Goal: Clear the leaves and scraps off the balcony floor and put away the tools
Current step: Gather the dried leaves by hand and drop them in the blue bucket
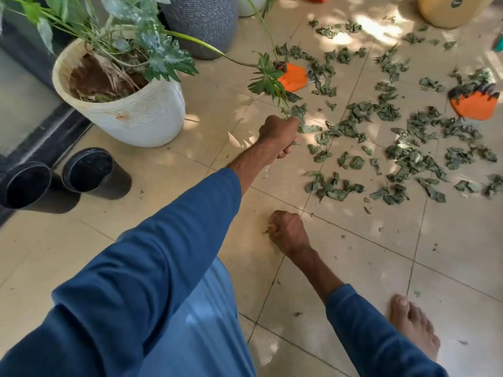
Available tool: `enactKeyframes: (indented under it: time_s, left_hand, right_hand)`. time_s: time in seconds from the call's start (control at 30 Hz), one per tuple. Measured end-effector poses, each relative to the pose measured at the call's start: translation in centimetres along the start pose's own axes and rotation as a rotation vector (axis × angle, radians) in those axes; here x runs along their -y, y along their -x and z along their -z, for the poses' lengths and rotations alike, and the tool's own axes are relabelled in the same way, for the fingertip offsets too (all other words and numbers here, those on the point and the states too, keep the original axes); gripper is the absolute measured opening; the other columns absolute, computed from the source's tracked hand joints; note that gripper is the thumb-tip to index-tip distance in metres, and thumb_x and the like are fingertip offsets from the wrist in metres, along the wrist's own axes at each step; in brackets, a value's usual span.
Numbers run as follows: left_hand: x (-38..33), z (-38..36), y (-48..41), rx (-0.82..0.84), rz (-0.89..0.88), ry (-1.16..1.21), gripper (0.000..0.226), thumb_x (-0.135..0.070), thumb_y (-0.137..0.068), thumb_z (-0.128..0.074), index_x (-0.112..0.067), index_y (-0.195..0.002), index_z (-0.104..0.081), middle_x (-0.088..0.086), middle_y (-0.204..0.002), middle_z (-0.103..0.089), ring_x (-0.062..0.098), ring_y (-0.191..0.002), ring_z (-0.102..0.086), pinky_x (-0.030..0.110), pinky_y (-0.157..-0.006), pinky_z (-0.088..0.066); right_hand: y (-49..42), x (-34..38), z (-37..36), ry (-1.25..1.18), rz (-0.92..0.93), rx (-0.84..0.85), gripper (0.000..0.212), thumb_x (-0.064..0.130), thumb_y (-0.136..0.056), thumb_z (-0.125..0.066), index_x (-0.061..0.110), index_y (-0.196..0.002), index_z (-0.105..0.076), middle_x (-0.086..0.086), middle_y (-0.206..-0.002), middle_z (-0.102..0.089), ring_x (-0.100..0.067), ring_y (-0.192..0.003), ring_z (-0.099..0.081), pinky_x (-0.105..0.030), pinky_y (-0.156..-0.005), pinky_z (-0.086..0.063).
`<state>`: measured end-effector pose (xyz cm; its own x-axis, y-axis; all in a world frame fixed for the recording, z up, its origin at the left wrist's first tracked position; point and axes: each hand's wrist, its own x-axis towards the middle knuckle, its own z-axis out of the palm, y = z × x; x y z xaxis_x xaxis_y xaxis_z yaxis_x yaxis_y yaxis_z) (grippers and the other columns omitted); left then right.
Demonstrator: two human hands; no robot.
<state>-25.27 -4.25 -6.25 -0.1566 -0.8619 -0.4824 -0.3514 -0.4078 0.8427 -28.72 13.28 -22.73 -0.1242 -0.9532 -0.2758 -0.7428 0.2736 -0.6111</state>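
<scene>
Green leaves [408,159] litter the beige floor [353,254] from twelve to three o'clock of the person, thickest at two o'clock, so most of the clearing is not yet done.

The left hand [280,137] reaches toward twelve o'clock. Its fist is clenched round a tuft of leaves that pokes out at the top, right at the near edge of the litter. The right hand [288,232] hangs low over the tiles, closer to the body, with its fingers curled. A small scrap [268,230] shows at the fingertips, and it seems to be pinching that; whether it holds more I cannot tell.

Two orange tools lie among the leaves, and neither hand touches them:
- One tool [292,77] is at twelve o'clock, partly behind a drooping frond from the white pot [122,110].
- A second tool [475,103] is at two o'clock, with leaves heaped on its upper edge.

The step in hand looks like gathering by the fistful. Both hands are occupied, so the next move calls for a place to drop the load — perhaps the black pots [87,170] at nine o'clock. After that, taking up the tools would likely shift the rest faster.
</scene>
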Motion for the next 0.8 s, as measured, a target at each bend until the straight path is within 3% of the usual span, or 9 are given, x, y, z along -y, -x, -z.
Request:
enactKeyframes:
  time_s: [0.07,0.13,0.23,0.33,0.47,0.6,0.7,0.8]
  left_hand:
    - [0.2,0.4,0.1,0.003,-0.005,0.01,0.027,-0.019,-0.095,-0.052,-0.011,-0.07,-0.057,0.003,-0.065,-0.06,0.011,-0.035,-0.043,0.015,-0.037,-0.028]
    - [0.1,0.6,0.3,0.004,-0.01,0.01,0.027,-0.019,-0.095,-0.052,-0.01,-0.07,-0.058,0.003,-0.065,-0.06,0.011,-0.035,-0.043,0.015,-0.037,-0.028]
    - [0.0,0.6,0.5,0.012,-0.018,-0.001,0.027,-0.018,-0.094,-0.052,-0.008,-0.07,-0.059,0.005,-0.068,-0.062,0.01,-0.034,-0.044,0.015,-0.037,-0.029]
    - [0.0,0.7,0.6,0.023,-0.025,-0.01,0.027,-0.018,-0.094,-0.052,-0.007,-0.07,-0.06,0.006,-0.069,-0.063,0.01,-0.034,-0.045,0.015,-0.037,-0.03]
    - [0.3,0.9,0.6,0.046,-0.022,-0.005,0.027,-0.019,-0.094,-0.052,-0.011,-0.069,-0.058,0.001,-0.064,-0.061,0.01,-0.036,-0.044,0.015,-0.037,-0.029]
    - [0.9,1.1,0.3,0.098,0.041,0.026,0.029,-0.024,-0.096,-0.052,-0.014,-0.068,-0.056,0.0,-0.064,-0.059,0.011,-0.04,-0.043,0.016,-0.04,-0.027]
    - [1.4,0.8,0.3,0.123,0.099,0.041,0.032,-0.028,-0.097,-0.052,-0.016,-0.067,-0.053,-0.001,-0.062,-0.055,0.012,-0.038,-0.042,0.016,-0.04,-0.024]
    - [1.8,0.0,0.6,0.161,0.14,0.021,0.031,-0.029,-0.097,-0.051,-0.016,-0.069,-0.052,0.002,-0.064,-0.054,0.013,-0.039,-0.041,0.016,-0.04,-0.023]
  right_hand:
    - [-0.1,0.3,0.0,0.038,0.013,-0.007,0.032,-0.011,-0.086,-0.055,0.011,-0.1,-0.074,-0.005,-0.093,-0.069,-0.018,-0.074,-0.068,-0.023,-0.064,-0.054]
    - [0.0,0.3,-0.4,0.082,0.035,0.013,0.036,-0.01,-0.087,-0.053,0.021,-0.082,-0.072,-0.002,-0.082,-0.062,-0.015,-0.066,-0.059,-0.022,-0.062,-0.047]
    - [0.0,0.2,-0.9,0.134,0.0,0.042,0.024,-0.003,-0.089,-0.055,0.011,-0.089,-0.075,-0.001,-0.082,-0.07,-0.012,-0.066,-0.064,-0.024,-0.063,-0.056]
    - [0.3,0.6,-1.1,0.146,-0.034,0.032,0.017,0.001,-0.088,-0.06,0.011,-0.088,-0.074,-0.001,-0.08,-0.069,-0.011,-0.065,-0.064,-0.025,-0.062,-0.057]
    - [0.4,0.8,-0.8,0.142,0.016,0.067,0.02,0.005,-0.086,-0.066,0.019,-0.073,-0.062,0.005,-0.068,-0.058,0.001,-0.051,-0.046,-0.016,-0.049,-0.038]
    - [-0.1,0.4,3.1,-0.146,-0.025,-0.033,0.011,0.002,-0.084,-0.074,0.011,-0.077,-0.076,0.007,-0.073,-0.071,0.002,-0.052,-0.062,-0.012,-0.054,-0.051]
    - [-0.4,1.4,8.7,-0.474,-0.12,-0.204,0.007,0.007,-0.083,-0.078,0.005,-0.09,-0.078,-0.001,-0.087,-0.077,-0.012,-0.069,-0.074,-0.03,-0.065,-0.063]
    - [-0.4,3.1,14.0,-0.729,-0.088,-0.291,0.015,0.002,-0.082,-0.077,-0.001,-0.097,-0.077,-0.01,-0.087,-0.078,-0.024,-0.072,-0.074,-0.034,-0.068,-0.062]
